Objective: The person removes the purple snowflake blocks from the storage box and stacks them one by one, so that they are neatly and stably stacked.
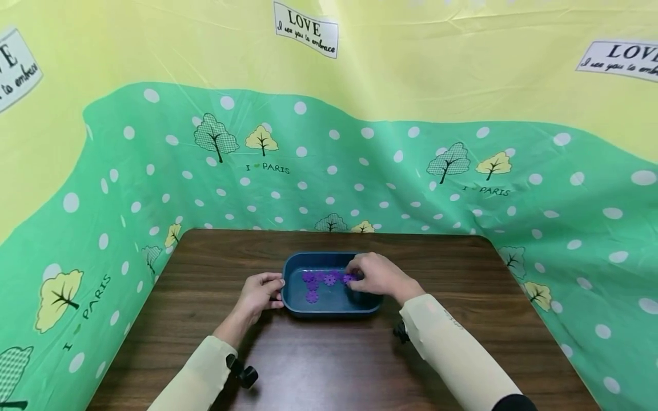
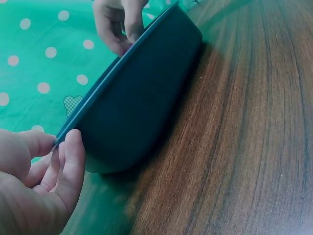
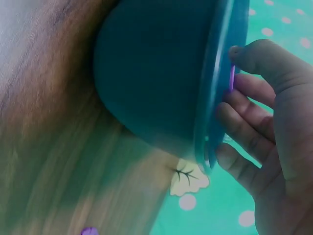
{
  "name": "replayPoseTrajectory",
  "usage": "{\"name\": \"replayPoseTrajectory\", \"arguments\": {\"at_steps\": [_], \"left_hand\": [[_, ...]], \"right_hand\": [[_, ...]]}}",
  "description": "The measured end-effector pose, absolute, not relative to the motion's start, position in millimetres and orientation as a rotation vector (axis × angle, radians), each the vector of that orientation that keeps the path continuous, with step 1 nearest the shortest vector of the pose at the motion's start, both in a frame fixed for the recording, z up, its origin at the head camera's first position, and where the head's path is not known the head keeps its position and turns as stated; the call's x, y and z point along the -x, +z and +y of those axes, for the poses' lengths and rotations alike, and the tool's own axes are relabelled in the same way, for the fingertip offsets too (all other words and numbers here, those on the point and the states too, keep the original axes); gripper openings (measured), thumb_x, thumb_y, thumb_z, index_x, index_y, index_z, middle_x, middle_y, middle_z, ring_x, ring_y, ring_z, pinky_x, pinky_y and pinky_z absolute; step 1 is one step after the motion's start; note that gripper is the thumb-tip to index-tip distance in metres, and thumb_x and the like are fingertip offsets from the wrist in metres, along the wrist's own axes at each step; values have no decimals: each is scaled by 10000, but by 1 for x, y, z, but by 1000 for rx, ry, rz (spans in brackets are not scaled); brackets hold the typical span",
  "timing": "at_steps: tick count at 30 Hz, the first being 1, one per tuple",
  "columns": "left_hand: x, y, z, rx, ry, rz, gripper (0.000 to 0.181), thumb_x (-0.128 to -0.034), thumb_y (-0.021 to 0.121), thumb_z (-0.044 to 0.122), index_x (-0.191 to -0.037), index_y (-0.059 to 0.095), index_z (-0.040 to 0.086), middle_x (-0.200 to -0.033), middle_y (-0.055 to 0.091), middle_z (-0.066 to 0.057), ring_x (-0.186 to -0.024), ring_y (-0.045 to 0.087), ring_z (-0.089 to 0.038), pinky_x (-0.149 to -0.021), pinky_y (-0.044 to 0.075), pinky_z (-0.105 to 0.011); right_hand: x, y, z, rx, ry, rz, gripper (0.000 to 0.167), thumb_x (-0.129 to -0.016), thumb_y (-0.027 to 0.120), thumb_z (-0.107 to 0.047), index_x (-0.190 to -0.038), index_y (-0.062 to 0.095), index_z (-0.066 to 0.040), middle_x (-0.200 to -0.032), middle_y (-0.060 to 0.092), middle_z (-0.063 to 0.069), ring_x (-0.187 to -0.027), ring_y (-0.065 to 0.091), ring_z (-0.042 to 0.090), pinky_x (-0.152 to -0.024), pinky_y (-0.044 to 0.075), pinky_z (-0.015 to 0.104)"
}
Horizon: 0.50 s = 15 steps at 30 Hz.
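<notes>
A dark blue rectangular tray [image 1: 334,301] sits on the table, with several small purple flower-shaped pieces [image 1: 312,297] on its floor. At the tray's left end, my left hand [image 1: 257,294] pinches the rim between thumb and fingers; the left wrist view shows this grip [image 2: 73,152] closely. My right hand [image 1: 377,275] reaches over the tray's right side. Between its thumb and index finger it pinches a purple flower-shaped piece, seen edge-on as a thin purple disc [image 3: 232,78] by the rim in the right wrist view.
The brown wooden table [image 1: 329,365] carries the tray near its far side. A green and yellow printed cloth [image 1: 360,165] hangs behind and beside the table. In the right wrist view, a small purple object [image 3: 89,231] shows at the bottom edge.
</notes>
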State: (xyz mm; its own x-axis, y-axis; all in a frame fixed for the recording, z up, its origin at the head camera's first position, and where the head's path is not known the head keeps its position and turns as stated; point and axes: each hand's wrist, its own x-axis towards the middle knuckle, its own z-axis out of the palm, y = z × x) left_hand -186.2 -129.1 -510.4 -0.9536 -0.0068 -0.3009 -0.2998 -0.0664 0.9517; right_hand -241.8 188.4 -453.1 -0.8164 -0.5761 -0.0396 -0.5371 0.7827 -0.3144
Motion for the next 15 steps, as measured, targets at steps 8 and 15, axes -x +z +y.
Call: {"name": "replayPoseTrajectory", "arguments": {"at_steps": [8, 15], "left_hand": [[186, -509, -129, 348, 2121, 1995, 368, -967, 658, 44, -1316, 619, -67, -919, 641, -184, -628, 597, -143, -582, 624, -292], [186, -509, -129, 342, 2121, 1999, 362, -971, 654, 44, -1313, 618, -67, -888, 633, -147, -633, 597, -145, -588, 628, -297]], "right_hand": [[242, -443, 211, 914, -539, 2877, 258, -887, 800, -321, -1107, 777, -189, -1002, 682, -85, -851, 628, 127, -752, 567, 262], [239, -435, 235, 889, -610, 2931, 256, -876, 791, -267, -1103, 779, -149, -997, 681, -68, -833, 627, 137, -733, 570, 271]]}}
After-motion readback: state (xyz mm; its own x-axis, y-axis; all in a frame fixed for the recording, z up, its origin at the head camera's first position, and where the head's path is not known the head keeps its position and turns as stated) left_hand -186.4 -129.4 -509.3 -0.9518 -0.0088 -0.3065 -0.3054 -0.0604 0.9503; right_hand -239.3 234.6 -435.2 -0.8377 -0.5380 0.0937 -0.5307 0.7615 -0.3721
